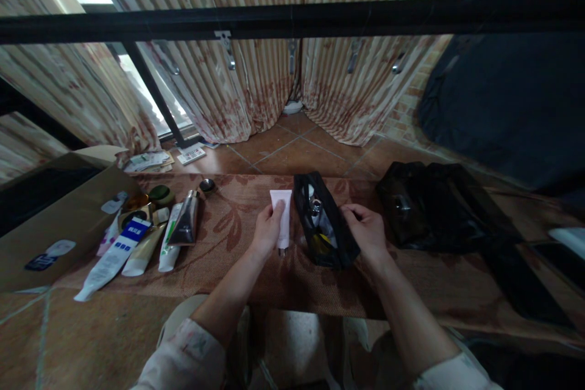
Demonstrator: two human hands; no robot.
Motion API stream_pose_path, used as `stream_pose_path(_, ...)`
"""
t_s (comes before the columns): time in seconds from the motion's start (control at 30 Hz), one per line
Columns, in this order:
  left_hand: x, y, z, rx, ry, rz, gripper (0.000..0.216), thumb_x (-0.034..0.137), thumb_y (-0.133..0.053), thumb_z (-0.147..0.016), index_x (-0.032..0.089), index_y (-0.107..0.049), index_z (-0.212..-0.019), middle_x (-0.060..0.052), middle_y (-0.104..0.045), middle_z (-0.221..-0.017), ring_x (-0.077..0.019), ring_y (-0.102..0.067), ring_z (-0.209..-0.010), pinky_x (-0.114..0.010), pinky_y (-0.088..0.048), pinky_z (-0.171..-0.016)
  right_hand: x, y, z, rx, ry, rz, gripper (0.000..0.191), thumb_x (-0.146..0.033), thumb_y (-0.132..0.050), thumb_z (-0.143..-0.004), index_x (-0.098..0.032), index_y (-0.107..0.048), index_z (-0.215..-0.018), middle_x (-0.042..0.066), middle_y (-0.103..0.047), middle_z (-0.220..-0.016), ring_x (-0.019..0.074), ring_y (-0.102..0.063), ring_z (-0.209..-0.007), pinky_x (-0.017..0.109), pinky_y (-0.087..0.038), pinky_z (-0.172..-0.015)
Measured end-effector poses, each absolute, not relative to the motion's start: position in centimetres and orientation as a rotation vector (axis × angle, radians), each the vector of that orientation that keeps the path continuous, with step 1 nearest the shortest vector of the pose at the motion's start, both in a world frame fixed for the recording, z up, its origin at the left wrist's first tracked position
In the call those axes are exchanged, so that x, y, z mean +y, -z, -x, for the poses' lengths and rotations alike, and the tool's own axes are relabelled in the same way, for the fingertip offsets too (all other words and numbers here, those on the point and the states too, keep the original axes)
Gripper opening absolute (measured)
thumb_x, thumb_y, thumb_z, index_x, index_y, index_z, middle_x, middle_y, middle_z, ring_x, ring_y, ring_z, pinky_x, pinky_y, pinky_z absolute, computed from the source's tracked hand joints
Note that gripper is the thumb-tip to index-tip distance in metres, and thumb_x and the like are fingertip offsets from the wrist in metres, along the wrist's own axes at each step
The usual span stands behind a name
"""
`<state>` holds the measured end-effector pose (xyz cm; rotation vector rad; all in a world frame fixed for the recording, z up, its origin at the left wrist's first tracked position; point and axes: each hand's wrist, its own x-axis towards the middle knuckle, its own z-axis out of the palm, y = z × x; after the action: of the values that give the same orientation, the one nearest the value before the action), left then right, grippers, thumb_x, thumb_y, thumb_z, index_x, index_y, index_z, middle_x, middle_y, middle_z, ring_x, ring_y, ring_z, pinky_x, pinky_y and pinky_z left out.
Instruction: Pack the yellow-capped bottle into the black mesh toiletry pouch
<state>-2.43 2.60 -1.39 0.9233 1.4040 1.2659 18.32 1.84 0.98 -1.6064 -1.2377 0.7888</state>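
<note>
In my left hand point(269, 228) I hold a pale pink squeeze tube point(284, 219), cap end down, just left of a black pouch point(337, 251). The pouch lies unzipped, and several small items show inside, among them something yellow point(323, 239) and a white-capped item point(311, 191). My right hand point(365, 228) pinches the pouch's right edge. To the left lie a blue and white tube point(114, 256), a beige tube point(142, 251), a white and green tube point(170, 244) and a dark grey tube point(184, 219).
A patterned brown cloth point(228, 244) covers the bench. At far left stands a cardboard box point(68, 219), with a green-lidded jar point(161, 195) beside it. A small round dark lid point(207, 185) lies near the back edge. A black bag point(425, 207) sits on the right.
</note>
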Motion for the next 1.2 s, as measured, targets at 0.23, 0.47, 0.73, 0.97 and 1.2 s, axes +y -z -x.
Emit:
stream_pose_path(0.23,2.44,1.20,2.50,1.406,-1.248,-0.967,0.044,0.057,-0.058,-0.075,0.014,-0.060,-0.072,0.002,-0.053,-0.056,-0.0103,-0.045,-0.051,-0.021,-0.033,-0.049,1.88,-0.86,-18.36,-1.245,-0.788,1.621,0.032,-0.044,-0.056,-0.074,-0.016,-0.071,-0.080,0.003,-0.067,-0.064,0.0155,-0.056,-0.056,0.025,-0.041,-0.055)
stream_pose_path(0.47,2.68,1.53,2.59,1.414,-1.257,-0.984,0.042,0.055,-0.059,-0.075,0.013,-0.060,-0.074,0.001,-0.054,-0.058,-0.0104,-0.044,-0.052,-0.021,-0.032,-0.049,1.87,-0.92,-18.42,-1.279,-0.743,1.633,0.032,-0.044,-0.055,-0.075,-0.016,-0.072,-0.079,0.003,-0.067,-0.066,0.0155,-0.057,-0.057,0.025,-0.041,-0.055)
stream_pose_path(0.73,2.66,1.55,2.54,1.405,-1.261,-0.977,0.039,0.052,-0.060,-0.073,0.013,-0.059,-0.073,0.003,-0.053,-0.059,-0.0097,-0.043,-0.053,-0.020,-0.031,-0.049,1.89,-0.76,-18.45,-1.269,-0.764,1.605,0.032,-0.043,-0.056,-0.075,-0.015,-0.071,-0.078,0.002,-0.066,-0.063,0.0149,-0.056,-0.056,0.024,-0.040,-0.054)
stream_pose_path(0.97,2.58,1.43,2.49,1.411,-1.249,-0.979,0.035,0.048,-0.060,-0.073,0.014,-0.058,-0.071,0.003,-0.052,-0.057,-0.0100,-0.044,-0.052,-0.021,-0.032,-0.049,1.92,-0.89,-18.42,-1.270,-0.756,1.618,0.031,-0.042,-0.056,-0.074,-0.016,-0.071,-0.078,0.003,-0.067,-0.064,0.0153,-0.057,-0.057,0.025,-0.041,-0.056)
stream_pose_path(1.2,2.67,1.51,2.56,1.408,-1.244,-1.006,0.029,0.043,-0.062,-0.072,0.013,-0.059,-0.071,0.004,-0.052,-0.059,-0.0089,-0.042,-0.053,-0.020,-0.033,-0.050,1.85,-1.07,-18.33,-1.268,-0.750,1.631,0.031,-0.041,-0.055,-0.075,-0.015,-0.071,-0.079,0.002,-0.066,-0.061,0.0153,-0.057,-0.056,0.024,-0.041,-0.055)
